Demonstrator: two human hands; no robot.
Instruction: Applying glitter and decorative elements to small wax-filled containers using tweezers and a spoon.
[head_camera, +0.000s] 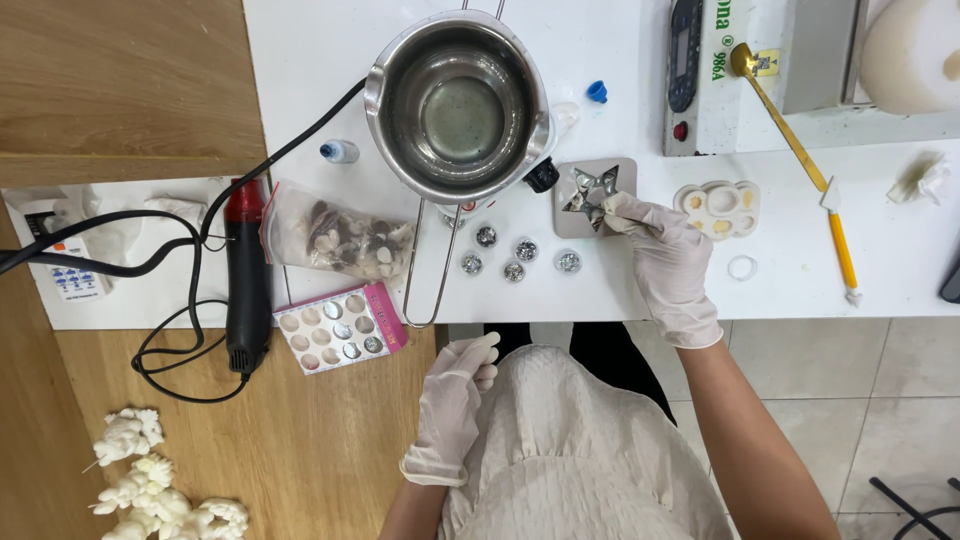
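My right hand (665, 262), in a white glove, reaches over the white table and pinches at a star-shaped cavity in a grey square mould (590, 195); something small and shiny sits in the star. My left hand (455, 400), also gloved, rests against my body below the table edge with its fingers loosely curled, holding nothing. Several small round jars of silver glitter (515, 257) stand just in front of the mould. A steel melting pot (457, 105) with clear liquid sits behind them.
A white flower-shaped mould (720, 208) and a gold spoon (785, 115) lie to the right. A black and red heat gun (246, 275) with cables, a plastic bag of shells (340, 240) and a pink tray of pots (340, 328) lie left. White wax figures (150, 480) sit bottom left.
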